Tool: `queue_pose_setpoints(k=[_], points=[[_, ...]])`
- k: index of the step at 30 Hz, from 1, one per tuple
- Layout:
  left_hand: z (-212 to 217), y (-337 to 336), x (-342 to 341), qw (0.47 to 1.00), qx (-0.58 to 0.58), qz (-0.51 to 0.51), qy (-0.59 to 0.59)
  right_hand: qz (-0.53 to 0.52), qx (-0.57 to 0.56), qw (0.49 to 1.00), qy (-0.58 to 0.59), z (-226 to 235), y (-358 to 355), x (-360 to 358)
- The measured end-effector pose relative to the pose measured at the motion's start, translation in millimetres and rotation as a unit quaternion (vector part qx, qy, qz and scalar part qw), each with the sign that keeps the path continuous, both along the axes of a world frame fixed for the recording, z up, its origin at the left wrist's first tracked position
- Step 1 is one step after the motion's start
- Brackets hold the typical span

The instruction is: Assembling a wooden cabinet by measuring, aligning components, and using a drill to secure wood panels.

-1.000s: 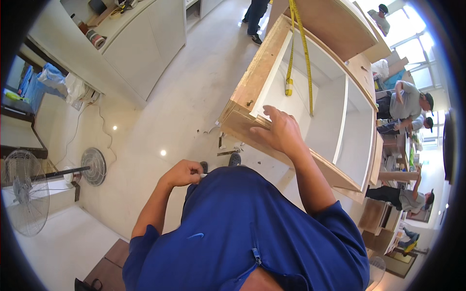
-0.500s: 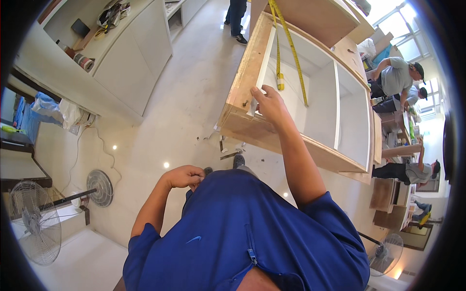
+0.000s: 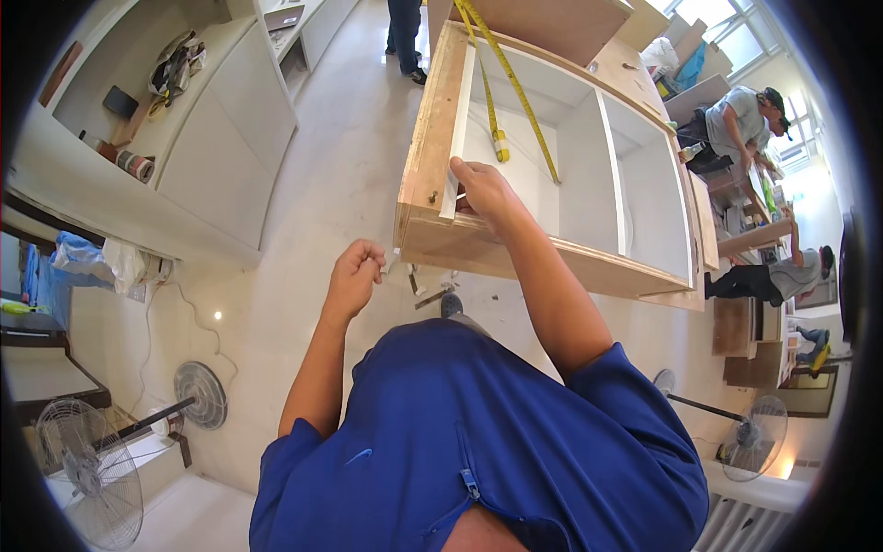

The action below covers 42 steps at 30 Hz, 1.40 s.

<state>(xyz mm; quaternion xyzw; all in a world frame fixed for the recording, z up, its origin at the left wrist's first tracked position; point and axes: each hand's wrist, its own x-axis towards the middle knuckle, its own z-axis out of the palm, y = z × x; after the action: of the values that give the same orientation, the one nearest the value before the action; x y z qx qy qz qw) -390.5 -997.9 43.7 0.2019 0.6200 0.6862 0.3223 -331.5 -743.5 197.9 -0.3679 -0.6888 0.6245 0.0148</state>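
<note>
A plywood cabinet carcass [image 3: 515, 250] with white-lined compartments fills the upper middle. My right hand [image 3: 486, 195] grips the white front edge of its left side panel [image 3: 448, 124], thumb on the outside and fingers curled inside. A yellow measuring tape [image 3: 517, 81] hangs in a loop over the open compartment, its bundled part [image 3: 500, 145] lying inside. Just left of the cabinet's near corner, my left hand [image 3: 355, 276] is raised with its fingers curled together. Whatever may be in those fingers is too small or hidden to make out.
Scraps and a metal strip [image 3: 432, 299] lie on the floor by my shoe [image 3: 451, 305]. White cupboards [image 3: 221, 138] line the left. Standing fans [image 3: 87, 469] are at the lower left and lower right. Co-workers [image 3: 736, 129] work at the right; another person's legs [image 3: 405, 37] show at the top.
My left hand has risen from beside my shirt toward the cabinet's near corner. The right hand keeps its hold on the panel edge. The whole view has shifted a little.
</note>
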Motion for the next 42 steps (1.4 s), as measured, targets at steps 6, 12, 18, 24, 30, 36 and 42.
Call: queue_pose_setpoints(k=[6, 12, 18, 24, 30, 36, 42], points=[[53, 52, -1, 0.957, -0.048, 0.081, 0.276, 0.044, -0.015, 0.999, -0.007, -11, 11, 2], [72, 62, -8, 0.962, -0.110, 0.073, 0.240, 0.054, 0.008, 0.999, -0.002, -15, 12, 3], [81, 65, -6, 0.960, -0.159, 0.087, 0.211, 0.054, 0.038, 0.998, 0.014, -21, 14, 1], [87, 66, -5, 0.956, -0.164, 0.099, 0.222, 0.063, 0.056, 0.996, 0.005, -19, 13, 2], [90, 66, -5, 0.957, -0.172, 0.106, 0.206, 0.066, 0.086, 0.994, -0.012, -7, 7, 3], [97, 61, -6, 0.946, -0.204, 0.065, 0.245, 0.054, 0.021, 0.998, 0.022, -17, 13, 4], [99, 54, -12, 0.925, -0.199, 0.026, 0.323, 0.060, -0.052, 0.997, 0.021, -13, 17, -2]])
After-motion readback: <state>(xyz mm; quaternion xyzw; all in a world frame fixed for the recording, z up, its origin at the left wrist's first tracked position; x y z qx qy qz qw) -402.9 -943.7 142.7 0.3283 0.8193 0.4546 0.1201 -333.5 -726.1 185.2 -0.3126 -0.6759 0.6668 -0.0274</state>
